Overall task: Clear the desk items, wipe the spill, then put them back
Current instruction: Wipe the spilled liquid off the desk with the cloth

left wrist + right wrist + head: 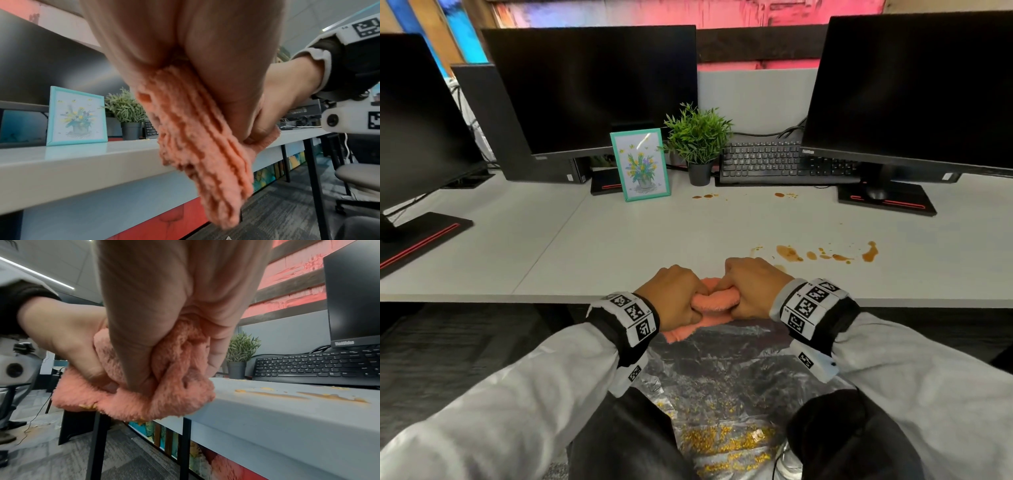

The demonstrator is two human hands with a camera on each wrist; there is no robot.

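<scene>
Two hands are wringing a salmon-pink cloth (717, 301) right at the near edge of the surface (585, 246): the left hand (674, 294) and the right hand (755, 286) are each clenching their fingers (144, 331) round it, knuckles nearly touching, with a tail of cloth hanging below the edge. Orange-brown spill (825, 255) is lying just beyond the right hand, and smaller drops (779, 195) are sitting near the keyboard (784, 161). The picture frame (640, 164) and potted plant (698, 144) are standing at the back. The wiping step seems to be in hand; twisting the hands in opposite directions over the plastic sheet (722, 377) on the floor should keep drips off the surface.
</scene>
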